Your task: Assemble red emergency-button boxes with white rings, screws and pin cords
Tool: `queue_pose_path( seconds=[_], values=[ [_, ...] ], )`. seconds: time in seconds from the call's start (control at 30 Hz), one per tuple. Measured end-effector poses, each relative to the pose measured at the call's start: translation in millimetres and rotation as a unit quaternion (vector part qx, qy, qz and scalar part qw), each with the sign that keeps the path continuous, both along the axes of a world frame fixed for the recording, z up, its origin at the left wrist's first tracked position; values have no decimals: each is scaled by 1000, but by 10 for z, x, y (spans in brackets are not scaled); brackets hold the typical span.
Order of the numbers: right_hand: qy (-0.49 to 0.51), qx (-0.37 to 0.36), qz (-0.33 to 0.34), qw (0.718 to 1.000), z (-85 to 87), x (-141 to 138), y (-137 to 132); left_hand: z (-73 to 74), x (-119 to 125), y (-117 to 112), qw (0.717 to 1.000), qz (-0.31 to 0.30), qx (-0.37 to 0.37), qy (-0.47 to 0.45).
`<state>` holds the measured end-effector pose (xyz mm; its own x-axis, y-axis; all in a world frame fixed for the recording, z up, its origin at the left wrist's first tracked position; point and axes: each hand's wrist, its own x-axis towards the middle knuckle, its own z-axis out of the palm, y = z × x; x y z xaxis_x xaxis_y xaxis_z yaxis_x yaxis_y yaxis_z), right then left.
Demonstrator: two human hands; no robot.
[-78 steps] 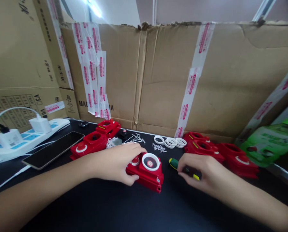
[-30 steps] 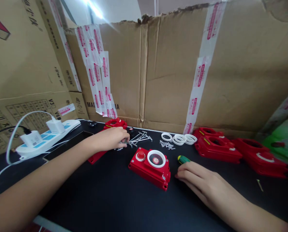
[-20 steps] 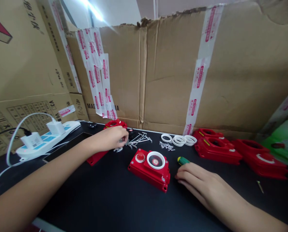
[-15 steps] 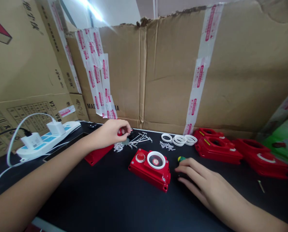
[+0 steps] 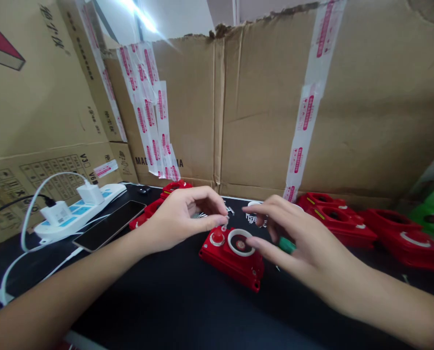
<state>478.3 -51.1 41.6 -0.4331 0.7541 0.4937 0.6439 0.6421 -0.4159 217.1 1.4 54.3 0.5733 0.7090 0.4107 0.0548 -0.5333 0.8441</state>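
A red button box (image 5: 234, 260) lies on the black table, with a red push button (image 5: 217, 237) and a white ring (image 5: 240, 241) on top. My left hand (image 5: 185, 216) hovers over the box's left end. Its thumb and forefinger are pinched on a small metal part right above the push button. My right hand (image 5: 293, 238) is at the box's right side, with its forefinger reaching over the white ring. A green-handled screwdriver (image 5: 286, 245) is tucked under its other fingers.
Several open red housings (image 5: 333, 218) lie at the right, and more red parts (image 5: 169, 189) sit behind my left hand. A phone (image 5: 109, 224) and a white power strip (image 5: 80, 211) with chargers are at the left. Taped cardboard walls (image 5: 260, 112) close off the back.
My left hand came back from the parts pile at the rear to the box, pinched shut. My right hand lifted off the table with the screwdriver and moved over the box.
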Motion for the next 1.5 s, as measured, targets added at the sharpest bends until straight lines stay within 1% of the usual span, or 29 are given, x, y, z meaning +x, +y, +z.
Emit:
queue_pose_path(
  seconds=[0.03,0.1,0.2,0.37,0.5,0.63,0.83,0.9,0.97,1.03,1.1,1.17,1.27,1.4,1.5],
  values=[
    [-1,-15,7,1000,48,-92,34,-5,10,-18,1000,-10,-3,-3],
    [-19,-51,47,997,111,-235,90,-11,20,-38,1000,-27,-9,-6],
    [2,-67,65,996,151,-303,127,-8,15,-28,999,-31,-15,-6],
    [48,-112,49,991,227,-152,145,-8,9,26,1000,-7,8,-3],
    [50,-106,41,992,270,-53,223,-27,16,50,1000,2,11,-9],
    [54,-109,29,992,254,-19,317,-33,6,52,1000,12,7,-17],
    [76,-132,64,986,242,-31,340,-79,11,66,1000,23,-1,-16],
    [78,-140,71,985,249,-44,321,-120,28,62,1000,11,-14,-13],
    [78,-148,75,983,253,-60,301,-162,53,38,999,-15,-40,-16],
    [74,-155,84,982,249,-78,278,-193,88,-9,996,-45,-76,-34],
    [71,-155,96,981,240,-95,253,-207,126,-71,992,-68,-89,-62],
    [70,-154,98,981,232,-109,226,-212,159,-136,992,-74,-65,-76],
    [67,-169,98,978,230,-126,193,-230,183,-200,996,-57,0,-66],
    [63,-182,123,974,232,-145,179,-283,175,-200,995,-15,85,-45],
    [47,-174,122,976,209,-156,173,-300,158,-173,986,24,162,-33]
  ],
)
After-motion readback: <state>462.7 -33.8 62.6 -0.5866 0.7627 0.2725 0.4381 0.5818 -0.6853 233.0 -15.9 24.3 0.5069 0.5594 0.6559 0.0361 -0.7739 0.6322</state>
